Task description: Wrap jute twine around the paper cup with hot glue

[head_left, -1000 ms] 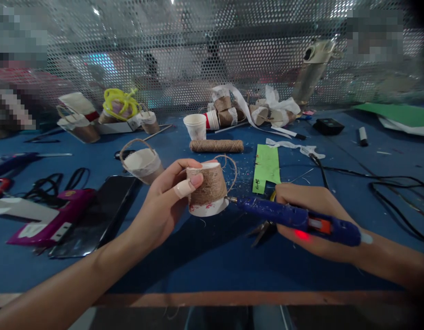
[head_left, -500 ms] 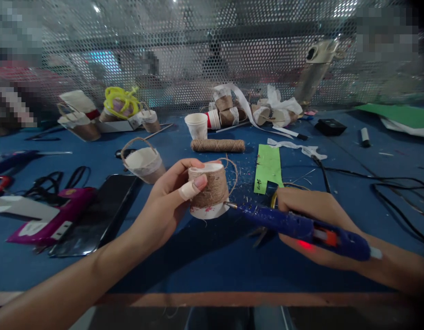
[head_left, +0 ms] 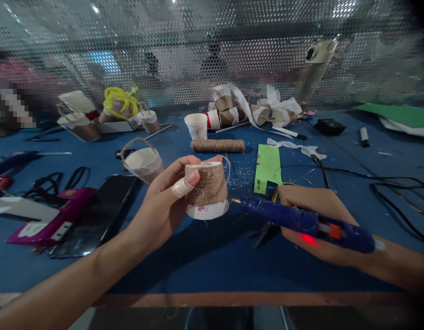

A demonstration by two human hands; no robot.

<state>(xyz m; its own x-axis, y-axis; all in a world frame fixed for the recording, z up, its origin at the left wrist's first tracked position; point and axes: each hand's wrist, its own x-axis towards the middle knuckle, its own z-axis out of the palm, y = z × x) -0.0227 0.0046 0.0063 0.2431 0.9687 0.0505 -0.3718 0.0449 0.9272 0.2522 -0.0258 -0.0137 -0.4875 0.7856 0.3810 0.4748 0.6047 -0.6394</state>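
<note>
Between its thumb and fingers, my left hand (head_left: 164, 201) grips a small paper cup (head_left: 207, 185) wrapped in brown twine, with a white band showing at the lower end. A bandage covers the thumb. My right hand (head_left: 311, 215) is closed around a blue glue gun (head_left: 294, 219), whose metal tip points left, just beside the cup and slightly apart from it. A strand of twine loops from behind the cup. Beyond it lies a twine roll (head_left: 218, 145). A green paper strip (head_left: 268, 168) and partly hidden scissors (head_left: 263, 234) lie near the right hand.
A small cup basket (head_left: 145, 162), a black phone (head_left: 95, 217) and a purple device (head_left: 69, 213) are at left. White cups (head_left: 196, 126), more baskets and white ribbon stand along the mesh screen (head_left: 177, 59). Black cables (head_left: 380, 174) run across the right.
The cup has shifted slightly left and turned in my left hand. The glue gun's tip, earlier at the cup's lower edge, now has a small gap from it.
</note>
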